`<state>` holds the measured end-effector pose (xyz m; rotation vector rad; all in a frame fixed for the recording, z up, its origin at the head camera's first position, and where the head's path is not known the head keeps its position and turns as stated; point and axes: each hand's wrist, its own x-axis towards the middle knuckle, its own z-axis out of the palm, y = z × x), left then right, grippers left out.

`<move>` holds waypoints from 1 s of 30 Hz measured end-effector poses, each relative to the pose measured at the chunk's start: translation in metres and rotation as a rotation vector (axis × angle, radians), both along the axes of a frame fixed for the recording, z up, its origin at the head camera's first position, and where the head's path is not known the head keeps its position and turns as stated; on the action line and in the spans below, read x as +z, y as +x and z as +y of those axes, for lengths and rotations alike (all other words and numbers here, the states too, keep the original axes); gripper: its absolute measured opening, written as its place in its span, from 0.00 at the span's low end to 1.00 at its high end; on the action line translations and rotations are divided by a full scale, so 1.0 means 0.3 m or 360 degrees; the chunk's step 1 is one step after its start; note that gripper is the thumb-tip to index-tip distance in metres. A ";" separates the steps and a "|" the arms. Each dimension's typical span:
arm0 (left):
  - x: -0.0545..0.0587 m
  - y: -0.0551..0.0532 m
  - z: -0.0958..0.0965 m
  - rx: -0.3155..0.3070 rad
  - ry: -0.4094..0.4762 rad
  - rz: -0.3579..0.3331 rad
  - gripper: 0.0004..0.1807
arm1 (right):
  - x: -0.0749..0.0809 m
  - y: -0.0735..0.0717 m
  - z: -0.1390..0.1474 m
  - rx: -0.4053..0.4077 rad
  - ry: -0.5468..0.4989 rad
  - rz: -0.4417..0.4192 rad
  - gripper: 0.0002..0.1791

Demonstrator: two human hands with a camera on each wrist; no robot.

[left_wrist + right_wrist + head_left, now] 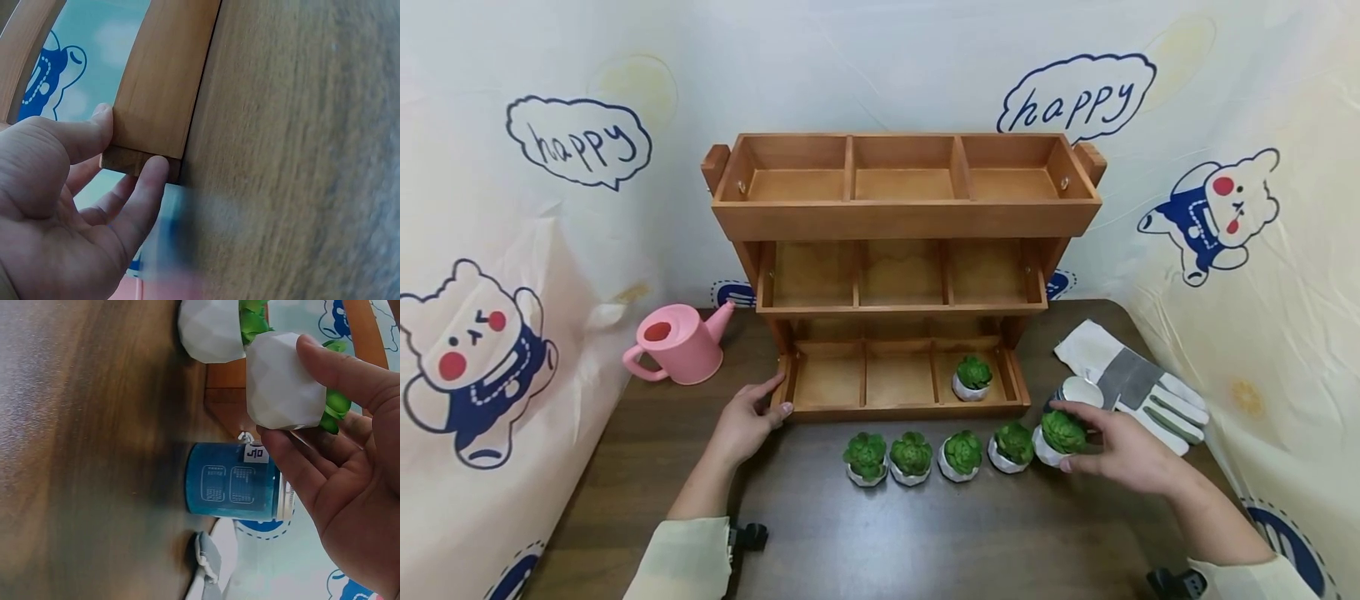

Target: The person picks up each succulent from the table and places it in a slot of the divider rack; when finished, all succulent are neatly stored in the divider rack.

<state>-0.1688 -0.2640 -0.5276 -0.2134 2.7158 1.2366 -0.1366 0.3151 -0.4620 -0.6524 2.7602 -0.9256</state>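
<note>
A three-tier wooden shelf (906, 221) with divided trays stands at the back of the table. My left hand (748, 422) holds the front left corner of its bottom tray; in the left wrist view, thumb and fingers clasp the wooden end (140, 161). My right hand (1116, 446) pinches a potted succulent (284, 381) by its white faceted pot, thumb on one side and fingers on the other. That pot is raised off the table in the right wrist view. Several like it, such as one succulent (962, 454), stand in a row before the shelf. Another succulent (973, 377) sits in the bottom tray's right compartment.
A blue jar (231, 481) with a pale lid stands just behind my right hand. Grey and white gloves (1138, 383) lie to the right. On the left stands a pink watering can (681, 342). Printed cloth (850, 67) hangs behind and beside the table.
</note>
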 end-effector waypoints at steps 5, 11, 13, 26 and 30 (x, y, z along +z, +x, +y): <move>-0.012 0.005 0.000 0.0002 0.0013 -0.0011 0.35 | 0.010 0.007 -0.001 0.0005 -0.0001 -0.0024 0.43; -0.013 0.006 0.005 -0.0007 0.0016 0.0002 0.35 | 0.026 0.010 0.001 -0.0002 0.0008 0.0046 0.42; -0.011 0.005 0.007 -0.0009 0.0014 0.0005 0.35 | 0.034 0.006 -0.002 0.0001 0.0010 0.0075 0.41; 0.004 0.004 0.002 0.0010 0.0015 -0.0009 0.35 | 0.067 -0.053 -0.063 0.0091 -0.0005 0.0112 0.42; 0.006 0.005 -0.001 0.0016 0.0011 -0.0010 0.35 | 0.070 -0.076 -0.085 0.0087 0.0024 0.0103 0.42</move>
